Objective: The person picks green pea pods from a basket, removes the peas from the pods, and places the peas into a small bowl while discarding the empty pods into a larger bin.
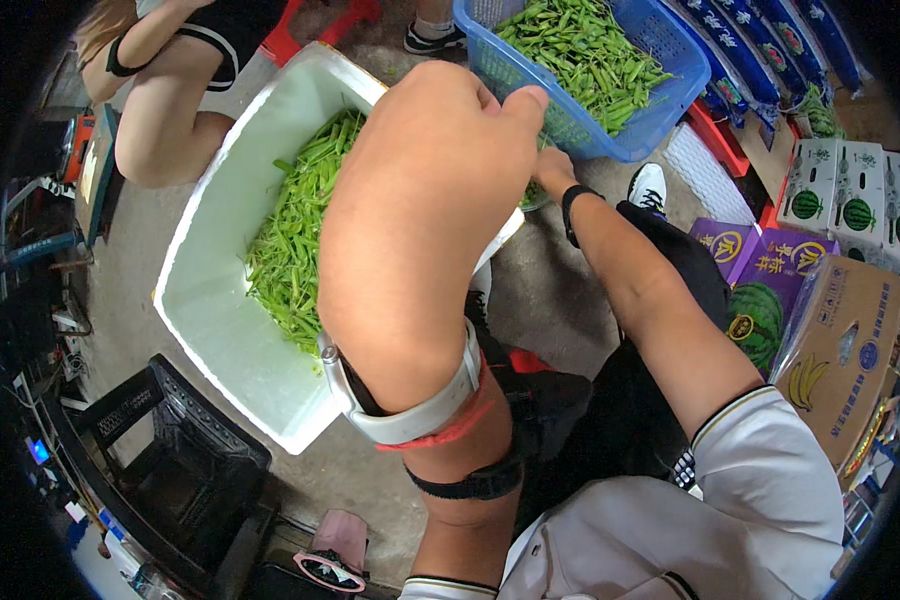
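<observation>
My left hand [435, 150] looms close in the middle, its back toward me and its fingers curled down out of sight. The thumb reaches right, toward my right hand [553, 168], whose fingers are bent together and partly covered. Whatever either hand grips is hidden. Beneath my left forearm stands a white foam box [210, 225] with a heap of green pods [295, 230] that look like pea pods. Beyond my hands, a blue plastic basket [625, 150] holds more green pods [590, 60]. A small part of a pale rim [537, 204] shows under my right hand.
A black chair [185, 460] and a pink bin [338, 540] stand at lower left. Another person's bent leg [165, 140] is beside the foam box. On the right are a brown carton [840, 350], purple boxes [760, 250], white cartons [840, 190] and blue sacks [740, 50].
</observation>
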Demonstrator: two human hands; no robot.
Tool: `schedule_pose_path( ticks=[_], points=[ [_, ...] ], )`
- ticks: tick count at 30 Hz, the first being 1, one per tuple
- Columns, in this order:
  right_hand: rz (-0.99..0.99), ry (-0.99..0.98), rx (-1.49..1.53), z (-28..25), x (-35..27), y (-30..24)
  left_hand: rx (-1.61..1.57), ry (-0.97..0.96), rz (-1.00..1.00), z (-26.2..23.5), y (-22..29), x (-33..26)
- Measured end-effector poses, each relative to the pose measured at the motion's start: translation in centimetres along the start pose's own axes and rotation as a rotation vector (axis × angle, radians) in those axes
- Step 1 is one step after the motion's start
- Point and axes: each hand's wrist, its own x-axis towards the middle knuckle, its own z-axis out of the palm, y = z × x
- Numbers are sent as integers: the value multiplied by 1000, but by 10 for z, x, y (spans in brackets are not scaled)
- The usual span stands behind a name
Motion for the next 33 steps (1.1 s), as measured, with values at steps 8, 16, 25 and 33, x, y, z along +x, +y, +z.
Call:
schedule_pose_path(
  ticks=[8,16,25,33],
  points=[
    [-379,-170,-175,-56,-29,-47,-21,52,-17,-12,7,-7],
    [-741,-347,259,-111,-99,-115,45,85,4,-19,-5,-7],
    [-580,5,66,-176,-2,-71,55,95,18,-8,6,-11],
    [-487,408,-113,-170,122,46,54,61,92,16,19,-7]
  ],
)
